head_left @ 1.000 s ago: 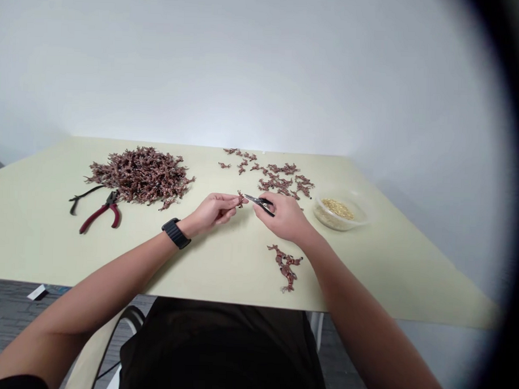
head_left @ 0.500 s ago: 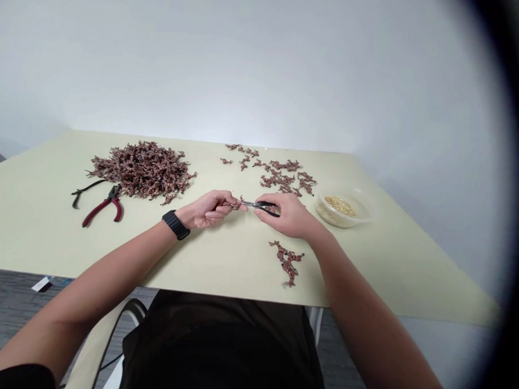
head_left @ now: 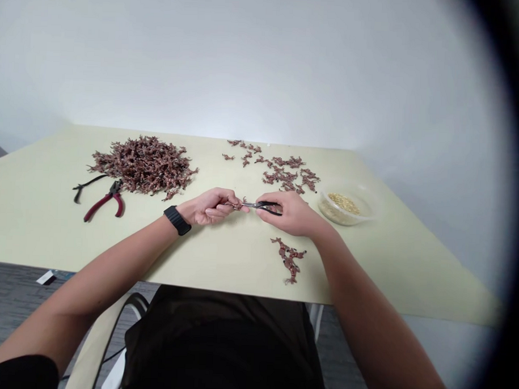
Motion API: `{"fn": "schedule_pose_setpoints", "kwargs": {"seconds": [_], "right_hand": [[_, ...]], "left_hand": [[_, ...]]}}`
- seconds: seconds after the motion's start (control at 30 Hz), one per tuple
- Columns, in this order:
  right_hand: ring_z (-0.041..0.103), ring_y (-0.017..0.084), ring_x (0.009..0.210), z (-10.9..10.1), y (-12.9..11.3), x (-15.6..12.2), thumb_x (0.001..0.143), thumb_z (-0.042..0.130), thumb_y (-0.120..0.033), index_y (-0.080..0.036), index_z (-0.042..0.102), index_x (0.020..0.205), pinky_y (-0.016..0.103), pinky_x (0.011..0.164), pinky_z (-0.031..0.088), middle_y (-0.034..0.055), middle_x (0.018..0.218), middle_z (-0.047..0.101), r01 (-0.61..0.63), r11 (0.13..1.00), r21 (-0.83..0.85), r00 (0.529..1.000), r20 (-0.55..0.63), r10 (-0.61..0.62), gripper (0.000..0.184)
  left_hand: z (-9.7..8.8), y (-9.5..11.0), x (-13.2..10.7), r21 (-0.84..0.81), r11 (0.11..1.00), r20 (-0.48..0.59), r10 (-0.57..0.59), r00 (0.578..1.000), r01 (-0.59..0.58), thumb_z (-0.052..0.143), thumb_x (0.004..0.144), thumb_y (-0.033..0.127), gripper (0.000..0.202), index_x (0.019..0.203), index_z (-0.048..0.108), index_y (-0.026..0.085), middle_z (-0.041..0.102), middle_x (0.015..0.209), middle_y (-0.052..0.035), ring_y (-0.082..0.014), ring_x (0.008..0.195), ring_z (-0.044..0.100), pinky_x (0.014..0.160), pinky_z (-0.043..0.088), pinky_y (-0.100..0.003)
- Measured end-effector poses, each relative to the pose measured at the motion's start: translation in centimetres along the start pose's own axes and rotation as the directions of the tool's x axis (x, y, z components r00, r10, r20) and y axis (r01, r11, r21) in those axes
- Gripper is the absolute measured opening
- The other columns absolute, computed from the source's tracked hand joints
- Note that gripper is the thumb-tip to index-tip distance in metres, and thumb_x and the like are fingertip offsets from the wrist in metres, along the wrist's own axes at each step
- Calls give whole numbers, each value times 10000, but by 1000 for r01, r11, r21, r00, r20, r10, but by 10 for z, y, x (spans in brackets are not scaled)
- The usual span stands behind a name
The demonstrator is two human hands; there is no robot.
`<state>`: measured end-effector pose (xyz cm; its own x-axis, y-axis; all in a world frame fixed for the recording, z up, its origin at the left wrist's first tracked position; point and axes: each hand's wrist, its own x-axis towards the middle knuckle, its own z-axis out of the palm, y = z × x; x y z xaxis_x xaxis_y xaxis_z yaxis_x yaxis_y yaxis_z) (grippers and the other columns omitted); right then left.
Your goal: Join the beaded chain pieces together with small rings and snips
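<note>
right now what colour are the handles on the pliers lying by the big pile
Dark red, on the pliers beside the pile; the head view shows them clearly.

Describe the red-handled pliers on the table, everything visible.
The red-handled pliers lie flat on the pale green table, well to the left of the person's left hand. Two red handles, seemingly rubber-coated, spread apart toward the near edge. The dark metal head points away, close to the pile of small brown pieces; whether they touch cannot be told, and the jaws are too small to read. A black-handled tool lies just left. No hand touches the pliers.
</note>
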<state>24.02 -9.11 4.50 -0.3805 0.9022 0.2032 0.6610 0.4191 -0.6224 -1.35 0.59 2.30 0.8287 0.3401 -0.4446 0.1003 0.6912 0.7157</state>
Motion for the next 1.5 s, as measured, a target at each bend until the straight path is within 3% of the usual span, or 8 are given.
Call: {"fn": "schedule_pose_setpoints", "kwargs": {"seconds": [0.67, 0.93, 1.1, 1.23, 1.37, 1.5], "right_hand": [[627, 213, 793, -2, -1, -2, 900, 656, -411, -220, 798, 1025, 328, 698, 451, 60, 916, 752, -34, 997, 69, 999, -3, 35, 270], [611, 194, 793, -4, -2, -2, 931, 621, -409, -222, 775, 1033, 320, 726, 445, 40, 904, 737, -27, 995, 98, 998, 66, 21, 263], [577, 190, 747, -6, -3, -3, 928, 616, -425, -222, 780, 1031, 322, 678, 411, 44, 871, 722, -39, 997, 73, 995, 95, 32, 280], [533, 185, 688, -3, -2, -3, 923, 620, -446, -212, 771, 989, 327, 640, 371, 45, 784, 684, -66, 998, 23, 997, 32, 65, 287], [512, 181, 661, 2, 0, -1, 938, 605, -461, -216, 756, 946, 331, 631, 345, 34, 726, 646, -93, 995, -33, 993, -82, 90, 288], [494, 166, 622, 3, 2, 1, 955, 593, -460, -219, 740, 920, 329, 627, 326, 7, 669, 601, -99, 992, -78, 985, -147, 86, 285]], "left_hand": [[0, 1, -2, 0, 999, 3, -41, 999, 41, 610, 867, 200, 248, 968, 779, 49, 212, 444, 98, -52, 354, 28, 232, 196, -142], [-6, 0, 0, -3, 998, 60, -65, 996, 66, 593, 886, 193, 251, 983, 774, 49, 254, 450, 88, -54, 336, 52, 235, 231, -140], [-5, 0, 0, 12, 996, 41, -87, 995, 86, 606, 880, 182, 246, 991, 770, 36, 296, 464, 80, -44, 326, 85, 239, 218, -143], [2, -1, -2, 4, 1000, 15, 18, 1000, -18, 623, 897, 171, 239, 1026, 755, 19, 323, 472, 78, -39, 331, 149, 258, 173, -140], [10, -5, -2, 27, 975, -45, 223, 974, -222, 673, 915, 180, 166, 1012, 731, 57, 549, 604, 19, -22, 364, 304, 290, 194, -139], [15, -7, -2, 10, 955, -68, 296, 953, -297, 670, 951, 220, 144, 953, 699, 78, 667, 747, -38, -37, 435, 446, 332, 283, -148]]}}
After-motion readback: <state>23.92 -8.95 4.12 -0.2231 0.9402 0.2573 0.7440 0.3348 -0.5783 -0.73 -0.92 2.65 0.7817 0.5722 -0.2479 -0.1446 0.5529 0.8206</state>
